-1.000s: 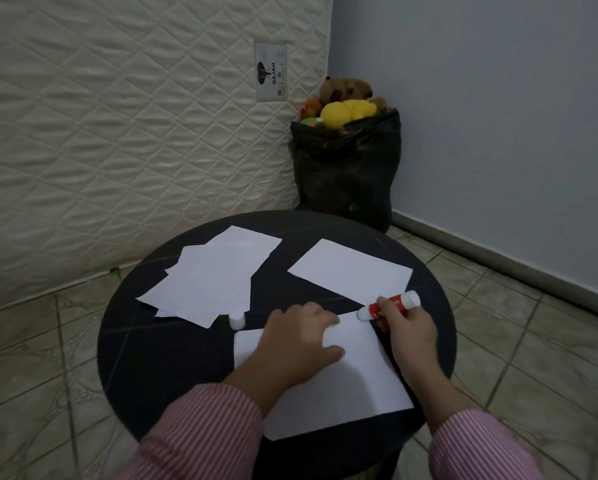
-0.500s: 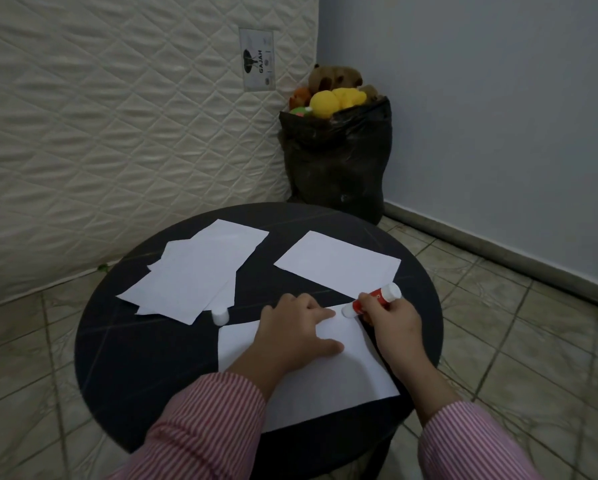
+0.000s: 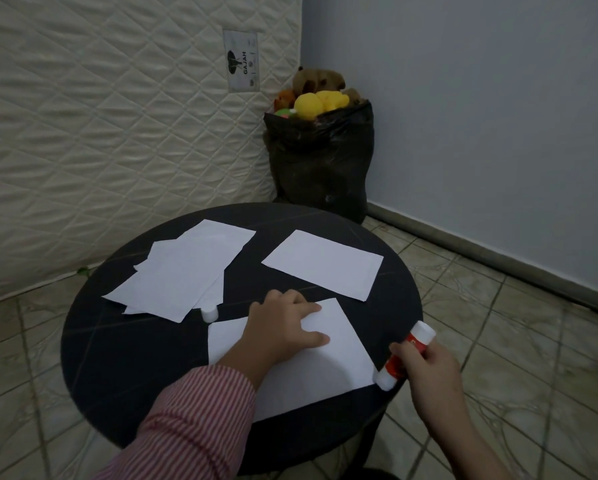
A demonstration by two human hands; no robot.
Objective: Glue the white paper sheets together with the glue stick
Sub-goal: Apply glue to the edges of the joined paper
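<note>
With the left hand [image 3: 283, 327] flat on the near sheet [image 3: 325, 372] and the right hand [image 3: 425, 368] gripping the glue stick [image 3: 403, 356] at its near right corner, a hard stroke could crumple that unpinned corner.

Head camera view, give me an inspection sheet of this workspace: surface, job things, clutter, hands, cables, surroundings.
Surface: round black table, dark top, faint pale lines.
Job's things: near white sheet flat at the table's front; single sheet at back right; overlapping stack of sheets at back left; red glue stick, its white tip at the near sheet's right corner; white cap standing beside the stack.
Clutter: nothing seen.
Hands: left hand presses flat on the near sheet; right hand grips the glue stick.
Cables: nothing seen.
Surroundings: quilted mattress against the wall, black bag of plush toys in the corner, tiled floor.
</note>
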